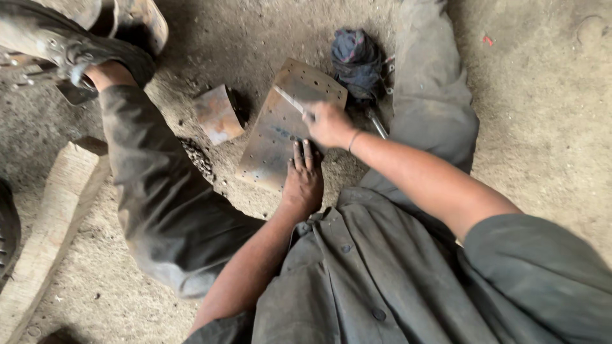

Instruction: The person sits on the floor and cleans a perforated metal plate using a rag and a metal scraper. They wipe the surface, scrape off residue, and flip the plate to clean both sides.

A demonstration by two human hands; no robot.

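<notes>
Here, left hand (303, 181) flat on curved plate's (280, 137) near edge, right hand (328, 124) gripping tool (294, 103)

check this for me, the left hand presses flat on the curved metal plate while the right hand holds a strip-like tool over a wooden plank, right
Not quite: the head view shows the right hand holding the strip-like tool over the curved metal plate, not the wooden plank. The left hand does press on the plate.

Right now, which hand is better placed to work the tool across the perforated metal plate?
Right hand: it already grips the tool over the plate. Left hand presses flat on the plate's near edge.
</notes>
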